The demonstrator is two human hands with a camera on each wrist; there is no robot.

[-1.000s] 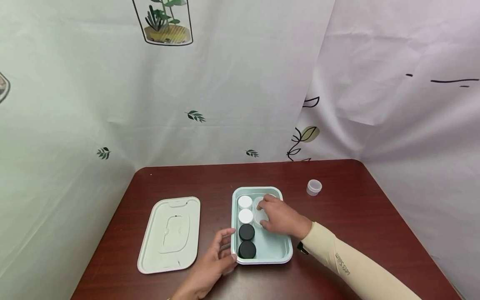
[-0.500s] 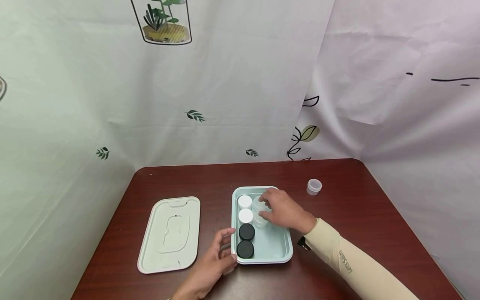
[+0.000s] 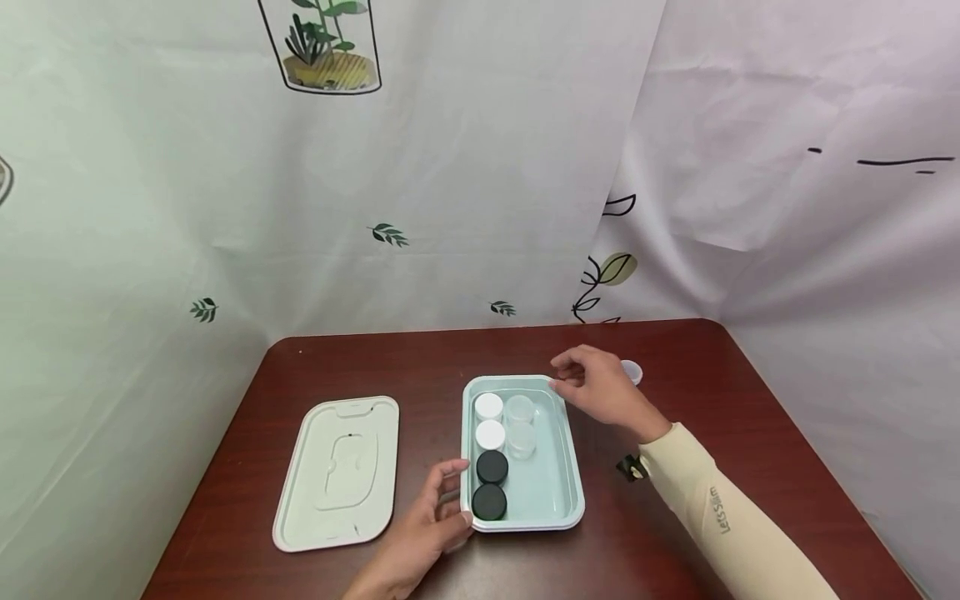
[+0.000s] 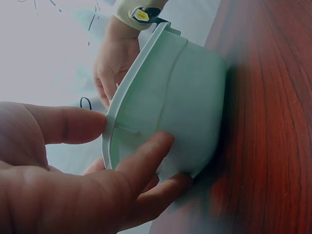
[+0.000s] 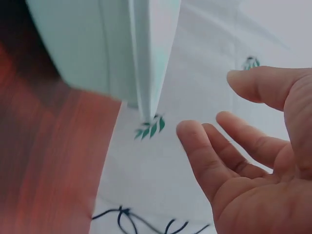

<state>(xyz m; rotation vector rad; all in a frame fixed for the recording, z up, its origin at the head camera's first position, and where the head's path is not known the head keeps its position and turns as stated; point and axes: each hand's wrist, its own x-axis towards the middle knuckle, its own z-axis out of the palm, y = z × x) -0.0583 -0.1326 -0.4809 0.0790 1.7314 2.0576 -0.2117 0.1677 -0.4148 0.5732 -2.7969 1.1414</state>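
Observation:
A pale mint plastic tub (image 3: 551,475) stands on the table. My left hand (image 3: 423,525) holds its left side, the thumb at the rim and fingers against the outer wall (image 4: 190,102). Inside, along the left, is a row of jars: white-lidded jars (image 3: 490,435) at the back and black-lidded jars (image 3: 490,502) at the front. Beside the white ones stand two clear jars (image 3: 521,440). My right hand (image 3: 600,387) hovers by the tub's far right corner. Its fingers are loosely bent with nothing between them in the right wrist view.
A small clear jar (image 3: 633,372) stands on the table, partly hidden behind my right hand. The off-white lid (image 3: 348,475) lies flat left of the tub. Patterned cloth (image 3: 450,167) hangs around the dark red-brown table (image 3: 420,358).
My right hand has let go of the clear jars in the tub and moved right and back towards the lone jar. My left hand stays on the tub.

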